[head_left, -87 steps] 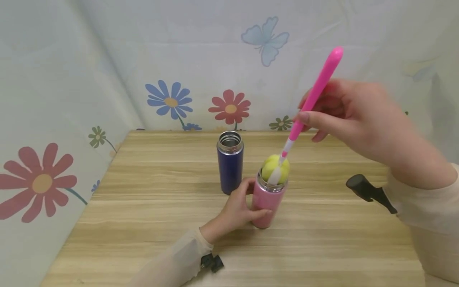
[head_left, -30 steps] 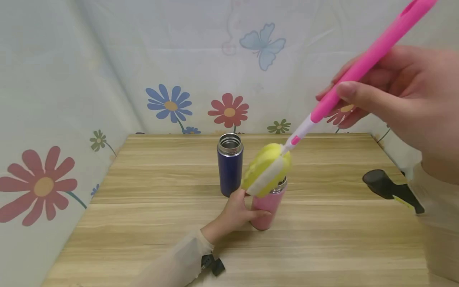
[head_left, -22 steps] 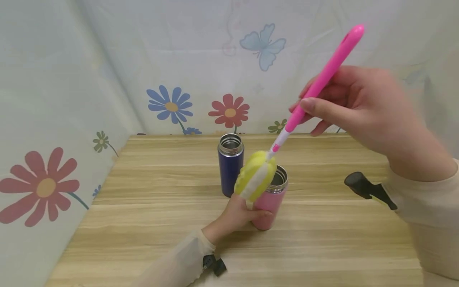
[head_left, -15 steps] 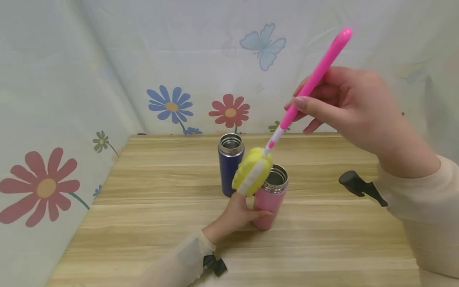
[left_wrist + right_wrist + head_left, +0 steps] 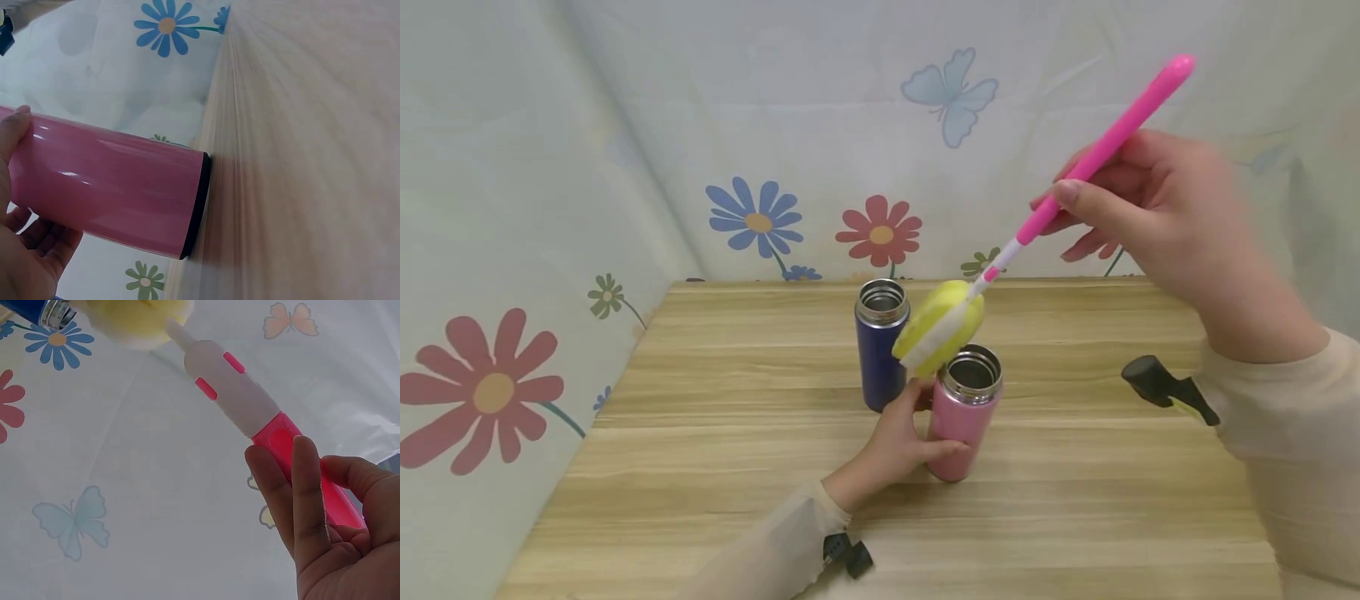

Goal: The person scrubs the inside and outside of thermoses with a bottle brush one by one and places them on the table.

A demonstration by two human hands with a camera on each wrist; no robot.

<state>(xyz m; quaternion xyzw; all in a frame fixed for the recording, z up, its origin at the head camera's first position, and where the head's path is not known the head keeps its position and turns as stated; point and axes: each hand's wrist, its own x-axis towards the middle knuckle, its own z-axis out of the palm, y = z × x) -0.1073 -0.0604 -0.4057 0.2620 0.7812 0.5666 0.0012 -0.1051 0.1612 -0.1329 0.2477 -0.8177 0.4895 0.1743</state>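
Note:
My left hand (image 5: 891, 446) grips a pink insulated bottle (image 5: 958, 429) around its side, thumb across the front. The bottle stands on the table with its steel mouth uncovered; the left wrist view shows its dark base (image 5: 197, 206) at the tabletop. Between thumb and fingers, my right hand (image 5: 1165, 212) pinches the pink handle (image 5: 1101, 158) of a bottle brush. Its yellow and white sponge head (image 5: 942, 327) hangs outside the pink bottle, just up and left of the mouth. Behind it stands a dark blue insulated bottle (image 5: 880, 358), also uncovered and partly covered by the sponge in the head view.
Everything stands on a wood-grain table (image 5: 730, 467). A pale flower-printed cloth (image 5: 820, 108) hangs behind it and along the left. Black wrist-camera mounts stick out from both sleeves, one near the left cuff (image 5: 847, 554) close to the tabletop.
The brush head has come out of the pink bottle's mouth and swung to its left; over the last half second it has lifted slightly, handle leaning further right. Both bottles stay put.

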